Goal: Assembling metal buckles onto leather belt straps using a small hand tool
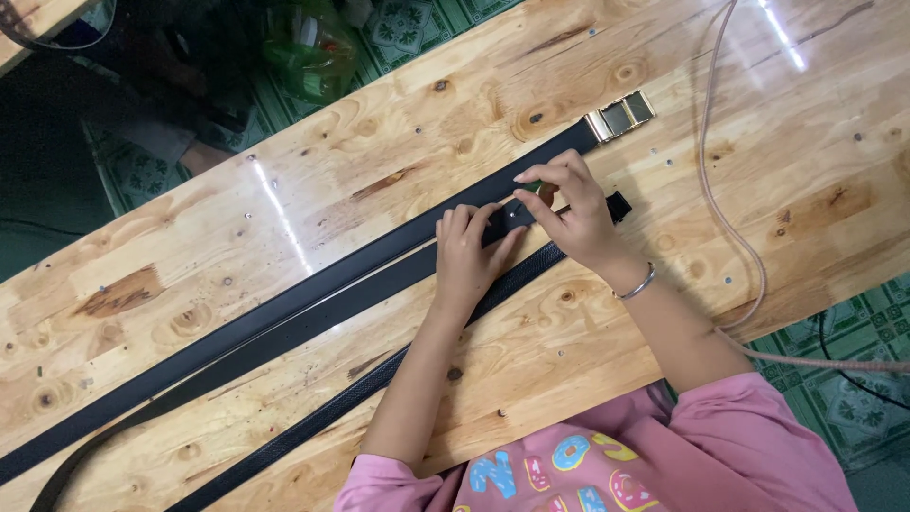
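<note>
black belt [313, 308] pinned under left hand [466, 254], right hand [569, 213]

Three black belts [284, 327] run off the lower left edge, far ends unseen; the strap end beneath the left hand [466, 261] is covered by palm and fingers [455, 226]; a small greenish object pinched by the right hand [569, 213] is too hidden to identify; the gold buckle [621, 116] shows glare, its detail unclear; the pink cord [725, 218] leaves the frame at top and right; the table [806, 171] is cropped on all sides; a green bag [308, 47] on the floor lies in shadow, contents indistinct.
</note>
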